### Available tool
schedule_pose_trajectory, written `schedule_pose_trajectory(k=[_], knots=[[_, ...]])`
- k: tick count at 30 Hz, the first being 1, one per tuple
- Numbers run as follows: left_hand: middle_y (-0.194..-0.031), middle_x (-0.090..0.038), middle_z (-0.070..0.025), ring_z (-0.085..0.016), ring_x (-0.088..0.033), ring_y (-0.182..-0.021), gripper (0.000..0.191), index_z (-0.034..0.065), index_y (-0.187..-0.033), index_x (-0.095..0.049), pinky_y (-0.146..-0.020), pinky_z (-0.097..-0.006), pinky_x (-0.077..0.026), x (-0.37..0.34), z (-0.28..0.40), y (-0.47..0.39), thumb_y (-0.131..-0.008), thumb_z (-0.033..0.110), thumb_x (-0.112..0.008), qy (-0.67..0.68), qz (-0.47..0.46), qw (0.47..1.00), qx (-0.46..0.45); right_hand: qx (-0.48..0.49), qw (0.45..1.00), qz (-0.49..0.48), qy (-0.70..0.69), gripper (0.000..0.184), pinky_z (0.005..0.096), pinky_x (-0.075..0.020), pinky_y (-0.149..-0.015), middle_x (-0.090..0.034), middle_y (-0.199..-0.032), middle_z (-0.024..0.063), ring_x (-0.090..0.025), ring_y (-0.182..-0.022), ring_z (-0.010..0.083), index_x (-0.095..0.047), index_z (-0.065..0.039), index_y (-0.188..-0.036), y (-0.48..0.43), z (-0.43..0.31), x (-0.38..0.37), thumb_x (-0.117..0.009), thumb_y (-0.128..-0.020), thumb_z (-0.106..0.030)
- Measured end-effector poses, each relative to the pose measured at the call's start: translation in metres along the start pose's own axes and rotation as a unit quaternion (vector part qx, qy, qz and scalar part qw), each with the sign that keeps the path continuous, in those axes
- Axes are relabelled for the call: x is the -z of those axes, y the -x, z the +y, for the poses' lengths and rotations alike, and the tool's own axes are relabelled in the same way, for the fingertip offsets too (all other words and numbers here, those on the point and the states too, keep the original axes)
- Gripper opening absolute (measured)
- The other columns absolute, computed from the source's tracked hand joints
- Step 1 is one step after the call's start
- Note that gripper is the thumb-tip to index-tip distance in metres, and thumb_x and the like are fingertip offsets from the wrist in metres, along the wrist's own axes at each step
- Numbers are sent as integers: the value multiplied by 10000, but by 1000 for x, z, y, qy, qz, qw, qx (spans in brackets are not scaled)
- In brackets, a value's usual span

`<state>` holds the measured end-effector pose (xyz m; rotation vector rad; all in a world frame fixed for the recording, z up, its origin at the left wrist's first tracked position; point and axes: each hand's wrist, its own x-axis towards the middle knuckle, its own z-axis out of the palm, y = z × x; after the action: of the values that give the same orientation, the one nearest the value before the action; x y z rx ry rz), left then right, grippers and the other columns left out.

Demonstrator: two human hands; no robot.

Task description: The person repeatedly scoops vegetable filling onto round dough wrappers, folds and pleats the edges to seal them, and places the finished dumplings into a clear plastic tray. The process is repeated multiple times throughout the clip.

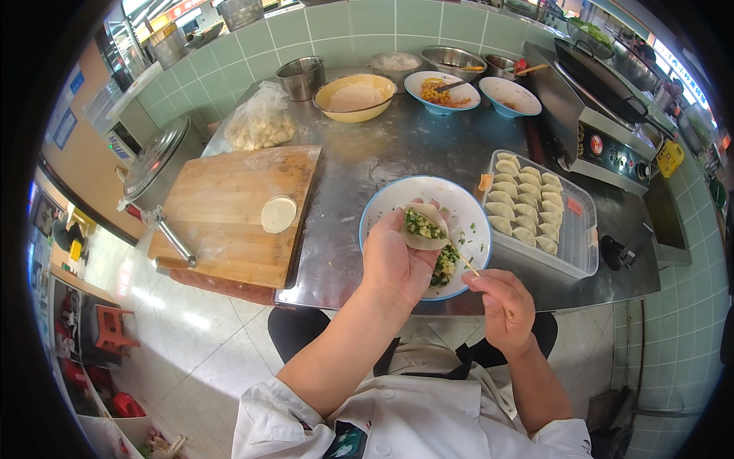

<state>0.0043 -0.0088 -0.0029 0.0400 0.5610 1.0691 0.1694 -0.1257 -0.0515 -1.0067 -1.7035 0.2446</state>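
Note:
Above a large white bowl with a blue rim [385, 198], my left hand [395, 255] cups a round dumpling wrapper [423, 241]. Chopped green and yellow filling [423, 225] lies on the wrapper, which curves up around it. My right hand [504, 307] grips a thin wooden stick [470, 267] whose tip reaches to the bowl, close to the wrapper's right edge. More filling [444, 267] sits in the bowl's lower part, partly hidden by my left hand. To the right, a clear plastic box [576, 241] holds rows of folded dumplings [524, 201].
A wooden board [229, 201] at left carries one flat wrapper [279, 214] and a rolling pin [176, 242]. Behind stand a bag of dough pieces [261, 129], a yellow flour basin [354, 115], and a bowl of corn filling [441, 106]. An induction cooker [610, 152] with a wok stands right.

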Motion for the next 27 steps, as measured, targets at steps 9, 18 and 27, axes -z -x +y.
schedule_pose_trajectory(k=[9,18,27], knots=[[-1256,-613,-192,-330,-645,-1160,335,-56,-1310,-498,-1022,-438,-560,3,-3,-4,-1105,172,-363,-5,-22,1000,6,-45,997,44,-55,243,349,-586,-833,-717,-1109,195,-718,-937,258,-649,43,-1215,6,-7,3,-527,-1058,-96],[-1207,-642,-137,-264,-670,-1118,279,-19,-1276,-564,-959,-394,-586,-1,-1,5,-1080,152,-461,-38,12,999,-10,-233,856,231,-399,325,371,-608,-817,-749,-1080,181,-748,-929,283,-624,26,-1251,3,-15,10,-511,-1098,-237],[-1163,-626,-149,-322,-645,-1140,232,-5,-1243,-504,-1007,-446,-559,-1,1,14,-1104,146,-396,-7,-48,998,27,-292,840,208,-407,303,360,-627,-769,-757,-1023,184,-761,-880,274,-610,17,-1221,12,-13,-7,-491,-1101,-235]])
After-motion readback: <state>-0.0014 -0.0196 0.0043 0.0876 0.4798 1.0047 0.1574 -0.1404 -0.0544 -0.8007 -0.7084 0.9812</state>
